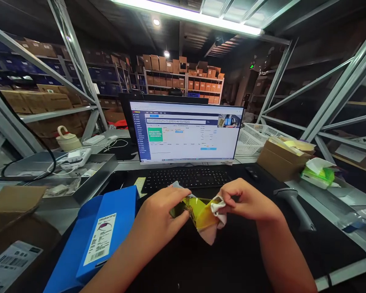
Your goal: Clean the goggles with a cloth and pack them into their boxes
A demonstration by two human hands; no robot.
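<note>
Both hands meet over the black desk mat, just in front of the keyboard. Left hand pinches the yellow lens at its left end, fingers curled around the edge. Right hand presses a pale pink cloth against the right end of the lens, thumb and fingers closed on it; cloth hangs below the lens.

Blue box with a white barcode label sits just left of the left forearm. Cardboard box at far left edge. Grey handheld scanner lies right of the right wrist.

Further back: monitor lit with a white and blue page, metal tray of cables on the left, open carton and white basket on the right. Shelving with stacked boxes fills the back.
</note>
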